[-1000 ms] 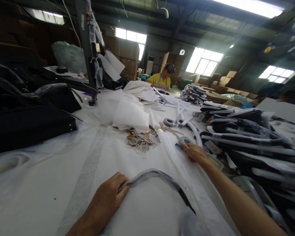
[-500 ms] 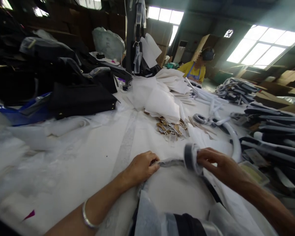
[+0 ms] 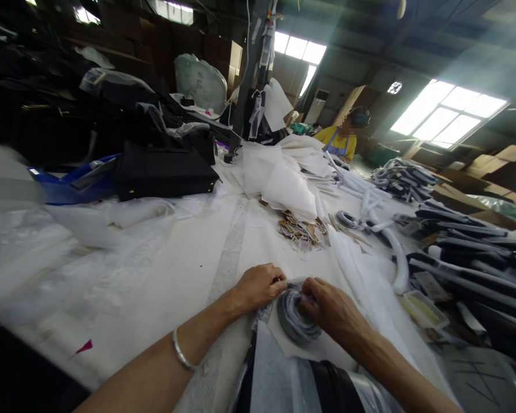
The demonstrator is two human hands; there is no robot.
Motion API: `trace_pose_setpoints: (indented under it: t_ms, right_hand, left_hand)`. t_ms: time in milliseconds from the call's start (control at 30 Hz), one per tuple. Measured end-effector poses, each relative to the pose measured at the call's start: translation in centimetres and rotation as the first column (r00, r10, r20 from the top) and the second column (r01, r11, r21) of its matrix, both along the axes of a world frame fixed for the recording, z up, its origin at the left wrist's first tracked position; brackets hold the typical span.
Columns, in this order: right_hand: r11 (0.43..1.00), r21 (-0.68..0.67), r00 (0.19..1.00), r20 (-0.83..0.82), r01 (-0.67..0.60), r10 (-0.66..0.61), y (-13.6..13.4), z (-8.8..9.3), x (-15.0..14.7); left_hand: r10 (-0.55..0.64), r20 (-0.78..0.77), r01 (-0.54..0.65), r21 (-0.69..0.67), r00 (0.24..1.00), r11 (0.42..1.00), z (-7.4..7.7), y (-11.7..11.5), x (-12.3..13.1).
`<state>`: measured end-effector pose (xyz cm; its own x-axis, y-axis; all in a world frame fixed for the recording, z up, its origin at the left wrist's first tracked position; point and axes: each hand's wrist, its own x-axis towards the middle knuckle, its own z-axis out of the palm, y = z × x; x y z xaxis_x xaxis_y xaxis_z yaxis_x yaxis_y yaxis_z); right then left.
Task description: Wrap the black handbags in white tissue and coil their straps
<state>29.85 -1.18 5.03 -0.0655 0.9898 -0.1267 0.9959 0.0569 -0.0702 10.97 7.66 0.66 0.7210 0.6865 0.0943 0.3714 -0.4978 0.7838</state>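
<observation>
Closely, both hands [image 3: 258, 288] flank a grey roll [image 3: 296, 327].

Directions read with 12 o'clock straight ahead of me. Item one: a roll [image 3: 298, 321] of grey, tape-like material, its layers uneven and ringed round an open centre. I hold it at its 1 o'clock edge, tilted, with one ringed face showing to me; whether its underside touches anything I cannot tell. Item two: a handle [image 3: 264, 314] in a crinkled, translucent grey sleeve, pinched by me at the roll's 11 o'clock and running down past its 9 o'clock; the remainder is largely hidden. Item three: a black item [image 3: 335, 384], partly covered by a whitish translucent sheet [image 3: 279, 367], lying near me at the roll's 6 o'clock, its near end outside my view.
</observation>
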Motion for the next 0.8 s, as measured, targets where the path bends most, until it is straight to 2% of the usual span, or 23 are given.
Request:
trace_pose_setpoints:
  t_ms: [133, 267, 433, 533, 667, 800]
  right_hand:
    - [0.980, 0.064, 0.980, 0.082, -0.186, 0.181, 1.1, -0.1, -0.1]
    - [0.913, 0.124, 0.919, 0.120, -0.389, 0.376, 2.6, -0.6, -0.2]
    - [0.832, 0.186, 0.852, 0.088, -0.523, 0.516, 3.3, -1.4, -0.1]
    - [0.861, 0.181, 0.879, 0.058, -0.476, 0.474, 3.2, -1.4, -0.2]
    - [0.934, 0.202, 0.955, 0.042, -0.296, 0.294, 3.1, -0.9, 0.1]
    - [0.972, 0.180, 0.989, 0.034, -0.149, 0.146, 3.3, -0.7, 1.0]
  left_hand:
    - [0.018, -0.003, -0.018, 0.011, 1.000, 1.000, 0.2, -0.2, 0.1]
    - [0.057, 0.007, -0.057, 0.025, 0.998, 0.998, -0.2, 0.1, 0.2]
    - [0.068, 0.016, -0.068, 0.026, 0.998, 0.997, -0.4, 0.4, 0.5]
    - [0.059, 0.018, -0.059, 0.019, 0.998, 0.998, -0.3, 0.6, 0.7]
    - [0.050, 0.014, -0.050, 0.000, 0.999, 0.999, -0.2, 0.8, 1.1]
    - [0.039, 0.015, -0.038, -0.011, 0.999, 0.999, -0.3, 1.0, 1.3]
